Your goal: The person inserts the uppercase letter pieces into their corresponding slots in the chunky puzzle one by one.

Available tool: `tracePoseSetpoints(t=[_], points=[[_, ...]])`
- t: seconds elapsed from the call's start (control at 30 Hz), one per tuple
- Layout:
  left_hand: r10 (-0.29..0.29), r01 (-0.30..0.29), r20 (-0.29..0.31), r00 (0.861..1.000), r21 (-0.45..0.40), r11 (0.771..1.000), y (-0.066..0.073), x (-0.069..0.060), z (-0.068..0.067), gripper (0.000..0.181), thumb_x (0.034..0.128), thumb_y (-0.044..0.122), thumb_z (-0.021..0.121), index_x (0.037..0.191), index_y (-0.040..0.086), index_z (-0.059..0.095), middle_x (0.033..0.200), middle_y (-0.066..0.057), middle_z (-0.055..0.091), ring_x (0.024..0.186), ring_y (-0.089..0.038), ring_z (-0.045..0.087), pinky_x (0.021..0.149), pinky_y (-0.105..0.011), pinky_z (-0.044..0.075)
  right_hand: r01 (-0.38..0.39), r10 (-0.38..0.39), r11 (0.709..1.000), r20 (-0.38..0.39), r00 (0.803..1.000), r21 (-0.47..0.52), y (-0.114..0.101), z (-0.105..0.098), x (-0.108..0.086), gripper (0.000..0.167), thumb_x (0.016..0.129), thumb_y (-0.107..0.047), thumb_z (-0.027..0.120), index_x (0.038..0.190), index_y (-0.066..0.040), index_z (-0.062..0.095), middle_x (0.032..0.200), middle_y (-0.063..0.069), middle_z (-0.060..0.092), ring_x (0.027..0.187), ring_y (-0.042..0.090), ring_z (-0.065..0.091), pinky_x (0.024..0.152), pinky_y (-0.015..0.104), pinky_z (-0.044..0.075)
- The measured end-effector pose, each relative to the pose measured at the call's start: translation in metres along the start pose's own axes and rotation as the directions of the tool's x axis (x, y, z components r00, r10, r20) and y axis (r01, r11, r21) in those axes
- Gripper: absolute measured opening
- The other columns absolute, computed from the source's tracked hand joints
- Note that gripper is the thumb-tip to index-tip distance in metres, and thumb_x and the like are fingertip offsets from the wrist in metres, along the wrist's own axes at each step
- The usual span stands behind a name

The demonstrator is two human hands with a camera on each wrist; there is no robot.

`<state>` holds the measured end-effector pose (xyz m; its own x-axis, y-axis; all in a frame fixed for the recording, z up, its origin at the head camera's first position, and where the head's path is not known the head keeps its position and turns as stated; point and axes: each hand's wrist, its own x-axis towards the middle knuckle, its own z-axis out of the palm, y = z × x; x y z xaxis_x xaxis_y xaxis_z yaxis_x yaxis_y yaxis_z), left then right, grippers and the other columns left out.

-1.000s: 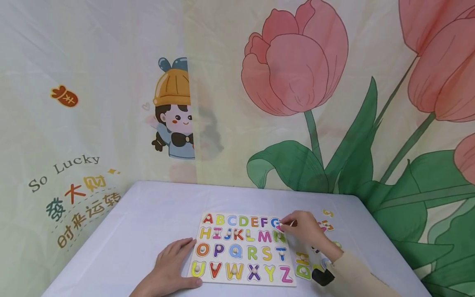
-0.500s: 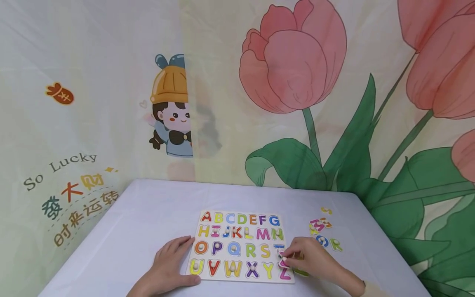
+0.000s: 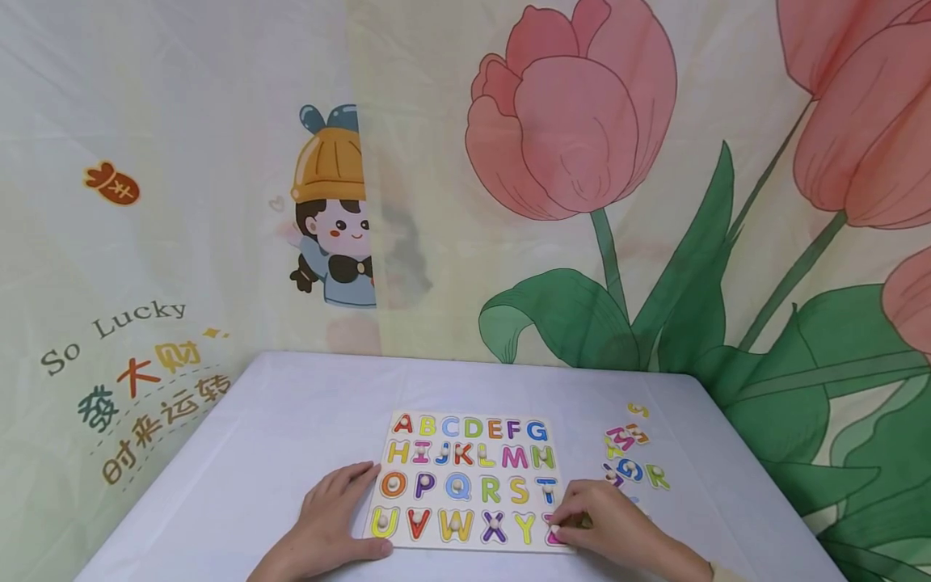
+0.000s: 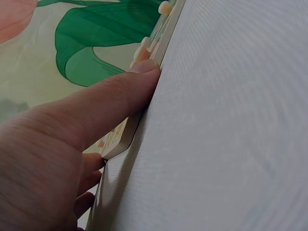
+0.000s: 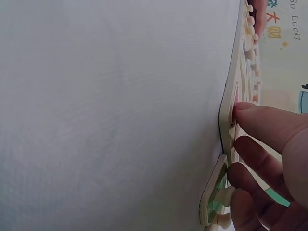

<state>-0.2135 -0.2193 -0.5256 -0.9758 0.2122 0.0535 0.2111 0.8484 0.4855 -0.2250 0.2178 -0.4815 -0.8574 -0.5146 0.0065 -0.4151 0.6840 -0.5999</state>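
A white alphabet puzzle board (image 3: 465, 548) lies flat on the table. Beside its near left corner is my left hand (image 3: 330, 517), fingers along the left edge and thumb pressed on the front edge, as the left wrist view confirms. At the near right corner my right hand (image 3: 611, 525) pinches the knob of a pink letter Z piece (image 3: 554, 537) over the Z spot. Its thumb and forefinger cover much of that piece. Knobbed letters such as the blue T (image 3: 548, 490) and purple X (image 3: 494, 525) sit in the board; other spots show printed letters without knobs.
Loose letter pieces lie right of the board: a green R (image 3: 658, 477), a pink M (image 3: 621, 439), a yellow S (image 3: 638, 410) and several others. A green piece (image 5: 219, 187) lies under the right fingers. A tulip-printed curtain (image 3: 429, 162) hangs behind the table.
My right hand has moved from near the G at the board's upper right to the near right corner, carrying the pink letter Z piece down onto its spot. The left hand stays in place.
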Motion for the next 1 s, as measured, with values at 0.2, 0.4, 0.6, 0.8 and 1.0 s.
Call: tracePoseSetpoints(t=[0.2,0.4,0.6,0.8,1.0], points=[[0.010,-0.010,-0.002,1.000,-0.006,1.000,0.002,0.000,-0.001,0.120,0.0653,0.077,0.086,0.159,0.012,0.049,0.163,-0.007,0.042,0.149,-0.035,0.036,0.119,-0.068,0.028,-0.014,0.014,1.000,0.013,1.000,0.013,-0.001,-0.006,-0.002,0.009,0.092,-0.025,0.085,0.100,-0.028,0.087,0.085,-0.021,0.065,0.077,0.001,0.057,0.067,0.020,0.055],[0.018,-0.018,-0.010,1.000,-0.014,1.000,0.003,-0.001,-0.003,0.119,0.0655,0.074,0.087,0.160,0.012,0.048,0.163,-0.007,0.042,0.149,-0.036,0.035,0.119,-0.069,0.028,0.027,-0.031,0.999,-0.109,0.994,-0.037,0.007,-0.039,-0.009,0.010,0.095,-0.020,0.082,0.104,-0.021,0.085,0.089,-0.018,0.067,0.078,0.001,0.057,0.064,0.022,0.053],[0.024,-0.024,-0.016,1.000,0.005,1.000,0.004,-0.002,-0.005,0.118,0.0654,0.073,0.088,0.159,0.013,0.049,0.163,-0.006,0.042,0.148,-0.035,0.036,0.118,-0.068,0.030,0.019,-0.032,0.996,-0.160,0.987,-0.084,0.027,-0.056,-0.016,0.013,0.093,-0.016,0.083,0.105,-0.019,0.084,0.092,-0.015,0.070,0.081,-0.001,0.058,0.063,0.022,0.053],[-0.009,0.009,0.001,1.000,-0.003,1.000,0.001,-0.001,-0.001,0.120,0.0639,0.075,0.087,0.160,0.014,0.048,0.164,-0.005,0.042,0.149,-0.035,0.036,0.119,-0.069,0.029,-0.031,0.012,0.994,-0.189,0.982,-0.101,0.044,-0.044,-0.015,0.013,0.089,-0.017,0.087,0.101,-0.020,0.084,0.086,-0.017,0.067,0.075,-0.001,0.055,0.063,0.021,0.053],[-0.006,0.006,0.000,1.000,-0.020,1.000,0.001,-0.002,-0.001,0.121,0.0641,0.076,0.087,0.159,0.012,0.049,0.164,-0.007,0.042,0.150,-0.037,0.035,0.120,-0.070,0.027,-0.147,0.114,0.982,-0.252,0.961,-0.115,0.040,-0.028,-0.013,0.013,0.084,-0.026,0.092,0.093,-0.022,0.084,0.077,-0.017,0.062,0.071,0.001,0.053,0.061,0.020,0.050]])
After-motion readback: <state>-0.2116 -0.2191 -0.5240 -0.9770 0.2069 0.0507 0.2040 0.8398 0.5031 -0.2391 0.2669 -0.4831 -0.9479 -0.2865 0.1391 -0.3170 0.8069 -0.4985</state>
